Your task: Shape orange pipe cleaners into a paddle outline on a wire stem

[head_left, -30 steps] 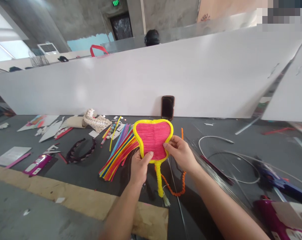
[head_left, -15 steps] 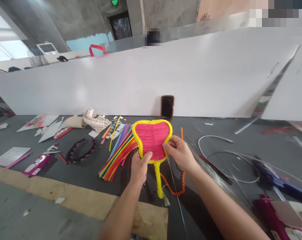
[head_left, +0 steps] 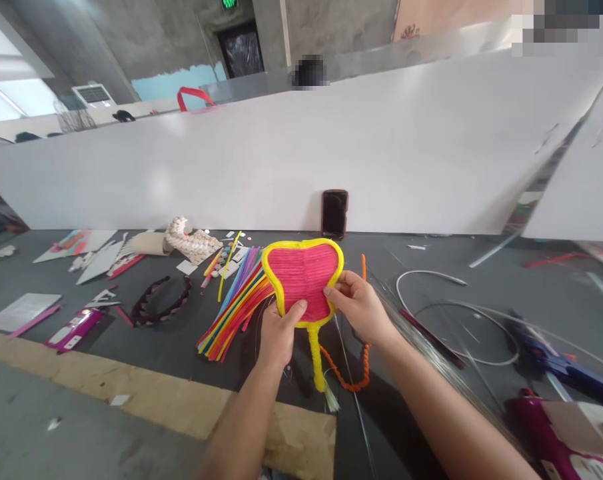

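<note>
A small hand fan (head_left: 301,277) with a pink ribbed face, a yellow fuzzy rim and a yellow wrapped handle is held up over the dark table. My left hand (head_left: 280,331) grips its lower left edge, the thumb lying on the pink face. At the right edge, my right hand (head_left: 357,303) pinches the rim between thumb and fingers. The handle points down, with a pale tassel (head_left: 331,400) at its tip. Behind the fan to the left lies a bundle of coloured pipe cleaners (head_left: 236,310). An orange twisted cord (head_left: 354,387) curves below my right hand.
A phone (head_left: 334,213) leans against the white partition (head_left: 206,173). On the left are a dark braided headband (head_left: 161,303) and a purple pack (head_left: 75,330). Wires (head_left: 431,360), a coiled cable (head_left: 486,360) and a blue glue gun (head_left: 566,367) lie on the right.
My left thumb has slid slightly right across the pink face. The fan has barely shifted, and both hands keep their hold.
</note>
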{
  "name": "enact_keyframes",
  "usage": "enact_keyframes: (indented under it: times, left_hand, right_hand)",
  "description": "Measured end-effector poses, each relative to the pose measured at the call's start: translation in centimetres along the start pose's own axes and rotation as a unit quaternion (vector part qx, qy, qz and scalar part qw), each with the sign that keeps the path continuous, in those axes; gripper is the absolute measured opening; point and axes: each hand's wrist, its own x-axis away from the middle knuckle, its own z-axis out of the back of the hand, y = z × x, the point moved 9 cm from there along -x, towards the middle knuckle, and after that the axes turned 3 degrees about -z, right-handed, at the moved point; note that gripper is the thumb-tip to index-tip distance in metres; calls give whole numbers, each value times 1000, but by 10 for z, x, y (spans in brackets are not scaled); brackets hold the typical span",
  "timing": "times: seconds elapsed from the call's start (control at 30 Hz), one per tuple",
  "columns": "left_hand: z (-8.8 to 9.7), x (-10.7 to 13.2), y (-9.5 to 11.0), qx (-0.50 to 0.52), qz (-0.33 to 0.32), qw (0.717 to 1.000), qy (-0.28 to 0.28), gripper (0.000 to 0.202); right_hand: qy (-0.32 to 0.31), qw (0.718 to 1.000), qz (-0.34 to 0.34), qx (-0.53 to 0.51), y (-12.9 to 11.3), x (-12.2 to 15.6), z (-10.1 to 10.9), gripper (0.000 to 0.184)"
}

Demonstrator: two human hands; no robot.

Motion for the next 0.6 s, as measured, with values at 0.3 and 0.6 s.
enact_keyframes:
  times: [0.3, 0.6]
  left_hand:
    - [-12, 1, 4, 27, 1, 997, -67, 41]
    - [3, -8, -8, -20, -19, 1000, -11, 30]
  right_hand:
    - [3, 999, 20, -33, -24, 0, 10, 24]
    - [370, 903, 219, 24, -102, -89, 200, 25]
